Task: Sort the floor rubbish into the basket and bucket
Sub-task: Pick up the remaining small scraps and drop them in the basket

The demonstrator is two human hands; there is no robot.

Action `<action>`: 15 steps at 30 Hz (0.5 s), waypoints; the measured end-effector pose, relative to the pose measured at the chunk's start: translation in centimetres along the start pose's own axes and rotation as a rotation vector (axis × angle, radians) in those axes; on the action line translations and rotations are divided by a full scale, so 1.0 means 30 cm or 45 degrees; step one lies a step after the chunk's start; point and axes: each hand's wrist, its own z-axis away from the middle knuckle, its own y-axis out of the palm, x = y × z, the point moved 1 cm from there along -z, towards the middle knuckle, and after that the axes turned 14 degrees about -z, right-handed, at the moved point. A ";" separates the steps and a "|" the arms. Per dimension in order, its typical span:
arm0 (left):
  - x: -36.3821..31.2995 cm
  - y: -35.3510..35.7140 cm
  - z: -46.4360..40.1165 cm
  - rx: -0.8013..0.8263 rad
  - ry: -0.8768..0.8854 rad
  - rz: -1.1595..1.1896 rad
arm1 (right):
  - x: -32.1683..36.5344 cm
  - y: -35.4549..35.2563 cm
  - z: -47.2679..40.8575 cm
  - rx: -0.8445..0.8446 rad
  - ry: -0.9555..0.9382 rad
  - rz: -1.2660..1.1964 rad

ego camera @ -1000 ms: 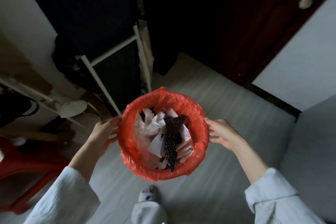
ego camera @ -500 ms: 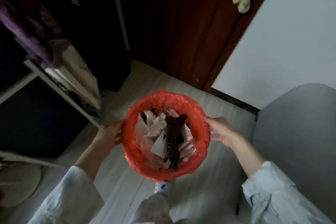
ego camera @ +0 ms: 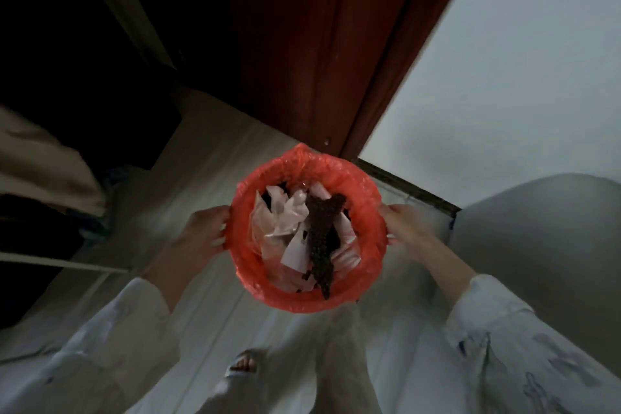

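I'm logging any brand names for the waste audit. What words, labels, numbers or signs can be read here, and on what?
None can be read.
The white papers in the red-lined bin: dark marks, too blurred to read.
The sleeves' pattern: no legible text.

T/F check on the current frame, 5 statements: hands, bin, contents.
1. Both hands hold the bin: true. The left hand and right hand grip opposite sides of the red-lined bin.
2. The bin is empty: false. It holds crumpled white paper and a dark bumpy strip.
3. The liner is blue: false. It is red-orange.
4. A dark red door stands beyond the bin: true.
5. The person is barefoot: false. A sandal shows on the foot below the bin.
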 end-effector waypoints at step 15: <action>0.004 0.829 -0.945 -0.057 -0.217 -0.035 | -0.247 -0.156 -1.273 0.062 0.233 0.124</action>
